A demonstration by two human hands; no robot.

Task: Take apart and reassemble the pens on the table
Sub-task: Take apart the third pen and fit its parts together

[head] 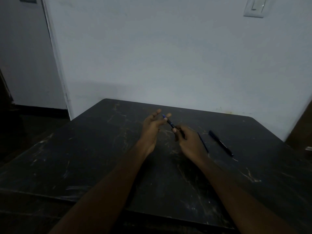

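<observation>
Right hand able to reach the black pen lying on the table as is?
Reach yes, grasp probably not yet: the black pen lies just right of the right hand, only a thin blue stick between them, but that hand grips a blue-tipped pen.

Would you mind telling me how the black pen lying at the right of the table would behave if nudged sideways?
The black pen looks round and slim, so it would probably roll on the flat table. It seems rigid and light, likely lifting easily with two fingers.
</observation>
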